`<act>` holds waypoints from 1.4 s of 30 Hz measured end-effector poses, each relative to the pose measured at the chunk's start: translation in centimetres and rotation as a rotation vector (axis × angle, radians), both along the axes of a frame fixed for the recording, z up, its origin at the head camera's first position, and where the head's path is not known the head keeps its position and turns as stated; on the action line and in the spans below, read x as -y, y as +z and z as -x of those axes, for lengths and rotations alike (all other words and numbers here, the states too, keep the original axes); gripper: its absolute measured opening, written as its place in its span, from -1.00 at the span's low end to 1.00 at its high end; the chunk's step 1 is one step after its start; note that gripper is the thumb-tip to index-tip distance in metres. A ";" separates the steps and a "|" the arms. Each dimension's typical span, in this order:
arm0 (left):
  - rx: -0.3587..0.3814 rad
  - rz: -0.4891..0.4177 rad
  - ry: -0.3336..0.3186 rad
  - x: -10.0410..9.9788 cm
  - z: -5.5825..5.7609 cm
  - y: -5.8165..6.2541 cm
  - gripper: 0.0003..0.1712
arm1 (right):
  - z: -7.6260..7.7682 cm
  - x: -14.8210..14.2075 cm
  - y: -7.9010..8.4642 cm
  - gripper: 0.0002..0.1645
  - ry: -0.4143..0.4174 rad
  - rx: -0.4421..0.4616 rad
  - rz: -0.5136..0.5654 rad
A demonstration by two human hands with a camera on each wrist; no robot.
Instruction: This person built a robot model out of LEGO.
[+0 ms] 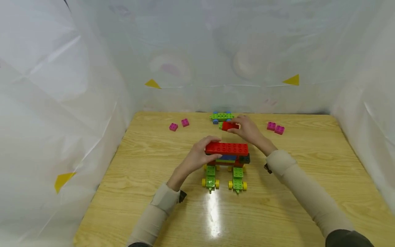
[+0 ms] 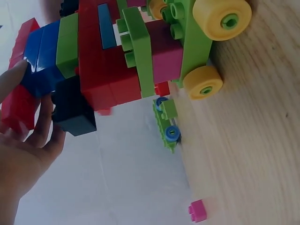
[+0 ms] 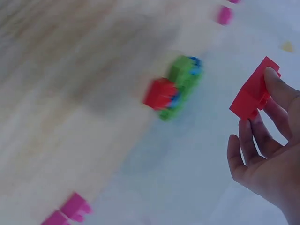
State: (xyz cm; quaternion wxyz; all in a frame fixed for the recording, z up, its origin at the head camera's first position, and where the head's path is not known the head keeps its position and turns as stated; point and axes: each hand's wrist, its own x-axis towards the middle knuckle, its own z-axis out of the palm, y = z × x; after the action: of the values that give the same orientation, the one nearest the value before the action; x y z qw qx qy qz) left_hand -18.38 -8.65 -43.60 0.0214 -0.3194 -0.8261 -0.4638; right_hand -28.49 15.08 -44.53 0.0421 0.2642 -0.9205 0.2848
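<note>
Head view: left hand (image 1: 199,155) grips a wheeled brick structure (image 1: 226,159) near its top while right hand (image 1: 248,129) pinches a red brick (image 3: 253,92), a green wheeled base (image 1: 221,116) just beyond.

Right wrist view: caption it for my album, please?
The right hand pinches a red brick; beyond, a blurred green wheeled base and pink bricks on a table.
</note>
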 end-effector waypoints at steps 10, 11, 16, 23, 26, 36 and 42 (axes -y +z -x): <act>0.218 -0.125 0.010 0.3 0.2 -0.7 -0.35 | -6.2 0.1 7.4 -0.57 0.145 -0.119 0.144; 0.235 -0.129 0.015 0.3 0.2 -0.8 -0.35 | -6.8 0.1 7.9 -0.57 0.159 -0.129 0.138; 0.337 -0.191 0.002 0.0 0.4 -1.0 -0.45 | -8.9 0.4 9.7 -0.56 0.220 -0.164 0.078; 0.345 -0.226 0.003 -0.5 0.7 -1.2 -0.52 | -9.4 0.5 9.9 -0.62 0.266 -0.175 0.004; 0.347 -0.228 0.004 -0.7 0.8 -1.2 -0.53 | -9.2 0.5 9.7 -0.64 0.272 -0.178 -0.009; 0.355 -0.221 0.009 -1.3 1.3 -1.4 -0.53 | -8.6 0.3 9.3 -0.59 0.268 -0.150 -0.034; 0.356 -0.224 -0.009 -1.6 1.7 -1.3 -0.53 | -8.3 0.1 9.2 -0.61 0.282 -0.150 -0.050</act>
State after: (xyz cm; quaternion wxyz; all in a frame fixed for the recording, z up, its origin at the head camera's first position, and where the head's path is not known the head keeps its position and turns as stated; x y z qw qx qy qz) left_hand -20.06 -7.00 -44.88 -0.0917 -0.2318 -0.7588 -0.6017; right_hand -20.15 14.99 -35.32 0.0634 0.4124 -0.8753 0.2442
